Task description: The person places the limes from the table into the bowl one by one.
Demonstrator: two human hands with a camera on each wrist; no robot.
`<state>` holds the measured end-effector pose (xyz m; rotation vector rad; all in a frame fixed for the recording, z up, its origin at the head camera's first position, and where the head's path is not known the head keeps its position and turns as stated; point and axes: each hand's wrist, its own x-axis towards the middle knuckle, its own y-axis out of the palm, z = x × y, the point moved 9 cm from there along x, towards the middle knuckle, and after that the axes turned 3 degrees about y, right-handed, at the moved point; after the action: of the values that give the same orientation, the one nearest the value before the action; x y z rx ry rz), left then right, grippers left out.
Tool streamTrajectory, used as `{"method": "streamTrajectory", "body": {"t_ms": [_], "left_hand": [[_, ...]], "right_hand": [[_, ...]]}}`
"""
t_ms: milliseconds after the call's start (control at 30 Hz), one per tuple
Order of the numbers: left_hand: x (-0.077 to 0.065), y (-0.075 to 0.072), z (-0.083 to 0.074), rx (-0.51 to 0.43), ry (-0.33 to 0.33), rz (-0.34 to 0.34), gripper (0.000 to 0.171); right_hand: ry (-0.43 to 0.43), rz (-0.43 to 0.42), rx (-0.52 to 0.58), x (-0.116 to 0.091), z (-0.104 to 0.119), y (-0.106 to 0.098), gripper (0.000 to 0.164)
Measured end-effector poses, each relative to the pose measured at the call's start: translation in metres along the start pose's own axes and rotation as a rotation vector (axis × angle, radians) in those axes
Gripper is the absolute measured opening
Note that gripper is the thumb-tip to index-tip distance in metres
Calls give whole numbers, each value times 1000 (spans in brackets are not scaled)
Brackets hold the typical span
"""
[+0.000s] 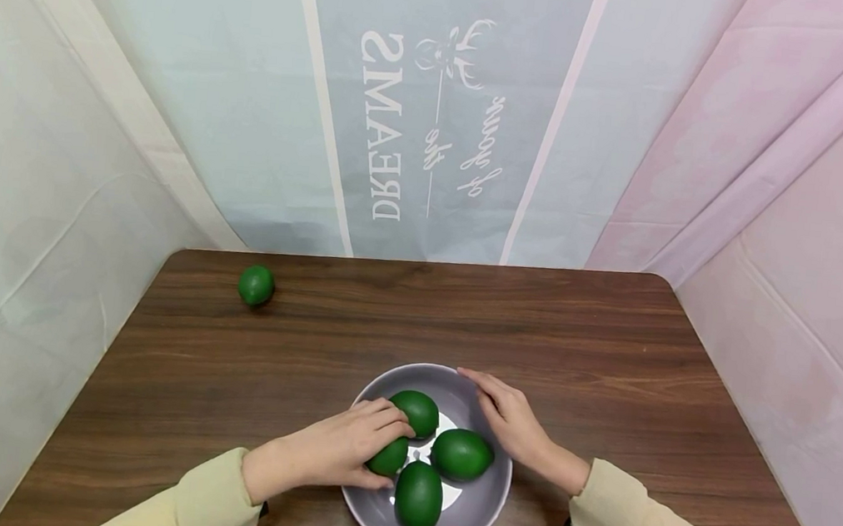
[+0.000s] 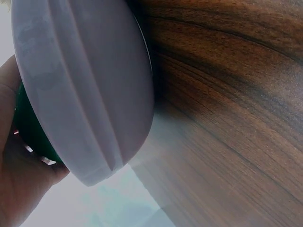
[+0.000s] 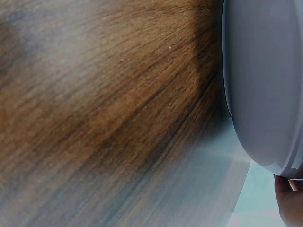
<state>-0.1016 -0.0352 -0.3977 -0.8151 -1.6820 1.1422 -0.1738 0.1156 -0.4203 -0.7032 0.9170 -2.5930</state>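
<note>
A round grey bowl (image 1: 470,522) stands near the front of the table, with several green limes inside. In the head view my left hand (image 1: 345,448) reaches over its left side and grips one lime (image 1: 389,458), partly covered by the fingers. Close around that one in the bowl are an upper lime (image 1: 414,413), a right lime (image 1: 462,455) and a lower lime (image 1: 419,500). My right hand (image 1: 516,426) rests at the upper right rim with its fingers fairly straight. The left wrist view shows the bowl's outer wall (image 2: 90,85) and the gripped lime (image 2: 35,130) beyond the rim.
Another lime (image 1: 256,285) lies alone at the far left of the wooden table (image 1: 573,335). A printed cloth backdrop (image 1: 440,131) rises behind the far edge, and pale cloth walls (image 1: 35,204) flank both sides.
</note>
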Motion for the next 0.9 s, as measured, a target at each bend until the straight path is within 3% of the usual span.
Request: {"method": "streamTrajectory", "body": {"t_ms": [333, 733, 900], "left_hand": [[-3, 6, 1, 1, -26, 49, 56], [-5, -1, 5, 12, -37, 49, 42], [-4, -7, 7, 49, -11, 53, 35]], "right_hand": [[-3, 1, 5, 0, 0, 1, 36], [-12, -4, 0, 1, 1, 0, 35], [-5, 0, 3, 1, 0, 0, 35]]}}
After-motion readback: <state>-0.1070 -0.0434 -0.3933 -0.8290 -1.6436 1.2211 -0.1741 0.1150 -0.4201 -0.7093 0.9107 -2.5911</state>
